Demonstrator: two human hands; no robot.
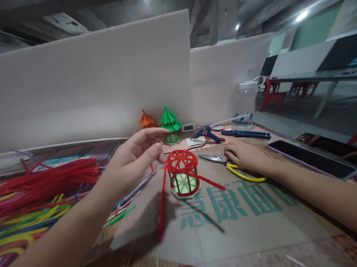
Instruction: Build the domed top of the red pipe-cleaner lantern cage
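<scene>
A small round cage [183, 173] with a red spoked top, dark posts and a pale base stands on the sheet; two long red strips hang from its top. My left hand [137, 153] is just left of the cage, thumb and fingers curved with a gap between them; nothing clear shows in them. On the right, my right hand [242, 154] rests over the handles of the scissors [246, 174], which have yellow grips. Its fingers are bent and partly hidden, and whether they grip the scissors is unclear.
Red, yellow and green strips [49, 180] pile at the left. A green model [169, 124] and an orange model [146, 119] stand behind. Further right are a glue gun [208, 134], pliers [246, 134], a clear bottle [244, 104] and a phone [311, 158]. A pen [138, 189] lies left of the cage.
</scene>
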